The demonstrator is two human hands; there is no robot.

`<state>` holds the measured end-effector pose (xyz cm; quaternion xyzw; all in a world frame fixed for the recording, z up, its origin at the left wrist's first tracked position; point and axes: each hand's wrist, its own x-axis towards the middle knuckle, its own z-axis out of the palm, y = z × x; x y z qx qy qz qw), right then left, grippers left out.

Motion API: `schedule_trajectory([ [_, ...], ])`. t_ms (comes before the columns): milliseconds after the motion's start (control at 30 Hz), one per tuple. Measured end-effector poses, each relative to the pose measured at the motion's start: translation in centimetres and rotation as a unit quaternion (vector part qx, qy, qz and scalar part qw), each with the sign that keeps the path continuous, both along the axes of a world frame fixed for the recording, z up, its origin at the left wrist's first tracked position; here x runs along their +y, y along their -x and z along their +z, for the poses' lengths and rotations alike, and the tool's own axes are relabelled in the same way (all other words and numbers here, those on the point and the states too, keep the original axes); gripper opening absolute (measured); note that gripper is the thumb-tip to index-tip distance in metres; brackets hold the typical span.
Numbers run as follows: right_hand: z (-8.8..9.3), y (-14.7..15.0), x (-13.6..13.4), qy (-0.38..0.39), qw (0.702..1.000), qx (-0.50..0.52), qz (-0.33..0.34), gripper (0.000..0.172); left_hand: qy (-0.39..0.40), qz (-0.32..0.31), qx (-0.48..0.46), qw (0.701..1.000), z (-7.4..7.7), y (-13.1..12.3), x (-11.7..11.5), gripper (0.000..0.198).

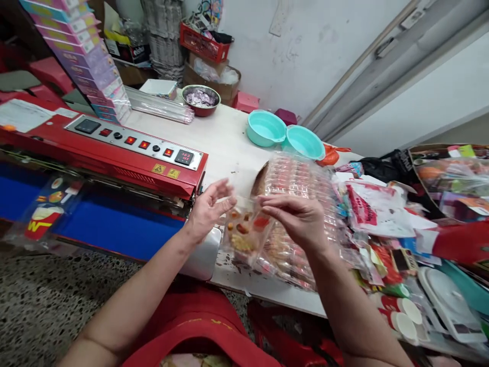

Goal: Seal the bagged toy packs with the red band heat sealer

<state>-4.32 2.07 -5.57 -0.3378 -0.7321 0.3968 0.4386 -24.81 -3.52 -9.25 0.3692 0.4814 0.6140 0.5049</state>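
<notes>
A small clear printed plastic bag [244, 232] with food pictures hangs between my two hands above the table edge. My left hand [208, 209] pinches its upper left edge, other fingers loosely spread. My right hand [296, 216] pinches the upper right edge with fingers curled. Just behind the bag lies a thick stack of similar clear bags [298, 193]. The red band sealing machine [114, 153] with its blue conveyor belt [99, 224] sits directly left of my left hand.
Another printed bag [44, 211] lies on the belt at far left. Two teal bowls [284, 133] and a metal bowl [200, 98] stand at the back of the white table [221, 137]. Packaged goods [401, 224] crowd the right side. Stacked boxes [82, 56] rise behind the machine.
</notes>
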Motion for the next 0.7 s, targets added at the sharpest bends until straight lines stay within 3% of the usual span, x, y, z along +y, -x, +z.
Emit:
schedule_trajectory([
  [67,-1.7,1.9,-0.6,0.072,0.997,0.022,0.018,0.008,0.060,-0.003,-0.057,0.997,-0.1,0.4,0.2,0.038],
  [133,-3.9,3.6,-0.8,0.144,0.989,0.040,0.011,0.013,0.104,0.041,-0.083,0.990,-1.5,1.1,-0.1,0.034],
  [300,-9.6,7.8,-1.4,0.270,0.962,0.048,-0.007,0.025,0.154,0.194,-0.084,0.965,-7.5,3.2,-0.7,0.035],
  [400,-12.3,10.0,-1.8,0.333,0.940,0.069,-0.014,0.034,0.214,0.222,-0.096,0.946,-10.0,5.0,-0.9,0.035],
  [500,-14.5,12.0,-1.5,0.385,0.917,0.103,-0.023,0.044,0.253,0.205,-0.111,0.939,-10.8,7.2,-1.8,0.035],
  [700,-17.0,17.9,-0.5,0.432,0.892,0.130,-0.032,0.044,0.290,0.194,-0.110,0.931,-10.2,11.2,-4.4,0.044],
])
